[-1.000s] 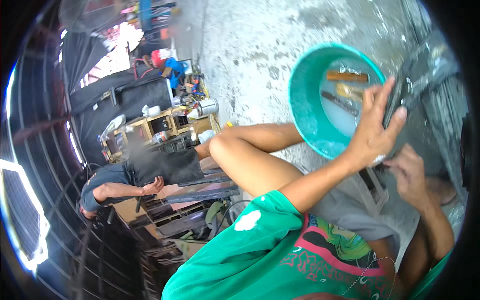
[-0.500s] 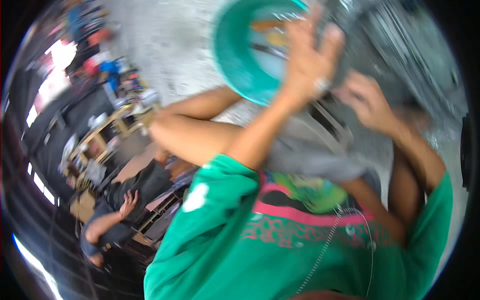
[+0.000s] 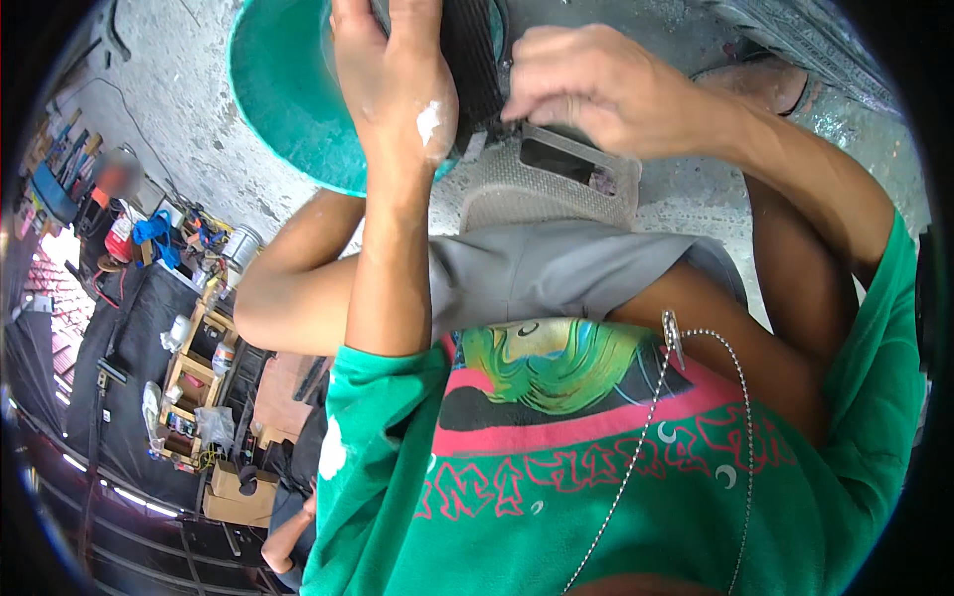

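Soap-like white foam clings to the back of my left hand (image 3: 402, 94), which grips a dark ribbed piece (image 3: 472, 65) over the teal basin (image 3: 288, 119). The top edge of the picture cuts off its fingertips and part of that piece. Just right of the piece is my right hand (image 3: 606, 94), fingers curled together and slightly blurred. What its fingertips pinch, if anything, is too small to make out.
A grey textured plastic stool (image 3: 497, 194) with a slot stands between my legs. At upper right lies a dark grooved tyre-like thing (image 3: 815, 40). Far left are wooden shelves (image 3: 189, 382), a cardboard box (image 3: 238, 494) and another person's arm (image 3: 288, 536).
The view has shifted, so the basin appears further left. My left hand now has the dark ribbed piece in its grip, and my right hand has moved up beside it.
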`<state>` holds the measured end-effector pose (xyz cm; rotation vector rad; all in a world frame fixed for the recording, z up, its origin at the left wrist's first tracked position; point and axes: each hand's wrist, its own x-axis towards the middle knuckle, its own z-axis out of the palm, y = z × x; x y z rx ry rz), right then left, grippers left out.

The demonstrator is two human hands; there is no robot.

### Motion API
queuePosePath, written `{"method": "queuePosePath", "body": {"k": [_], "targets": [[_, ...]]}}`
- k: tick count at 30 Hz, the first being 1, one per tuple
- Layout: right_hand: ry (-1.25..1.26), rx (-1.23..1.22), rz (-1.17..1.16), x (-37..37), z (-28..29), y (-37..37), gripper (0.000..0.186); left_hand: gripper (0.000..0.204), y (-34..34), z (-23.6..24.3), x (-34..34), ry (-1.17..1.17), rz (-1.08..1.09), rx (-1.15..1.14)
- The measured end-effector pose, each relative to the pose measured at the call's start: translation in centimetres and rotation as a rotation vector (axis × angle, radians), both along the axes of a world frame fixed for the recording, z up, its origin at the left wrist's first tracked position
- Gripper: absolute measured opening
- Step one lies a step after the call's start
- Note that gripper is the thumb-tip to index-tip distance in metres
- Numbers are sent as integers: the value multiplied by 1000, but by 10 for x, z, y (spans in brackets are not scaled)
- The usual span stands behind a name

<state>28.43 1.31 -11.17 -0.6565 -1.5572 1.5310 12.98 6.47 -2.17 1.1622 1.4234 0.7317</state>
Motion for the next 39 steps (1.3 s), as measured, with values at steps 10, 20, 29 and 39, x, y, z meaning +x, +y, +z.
{"method": "queuePosePath", "body": {"k": [10, 20, 29, 39], "targets": [[-149, 131, 5, 22, 10, 20, 16, 44, 0, -13, -13, 255, -8, 171], [-95, -327, 533, 43, 18, 25, 54, 49, 1, -18, -15, 137, 24, 119], [128, -223, 129, 29, 8, 29, 16, 40, -1, -19, -18, 18, 93, 76], [-129, 136, -29, 22, 12, 29, 5, 47, 3, -33, -23, -138, 85, 105]]}}
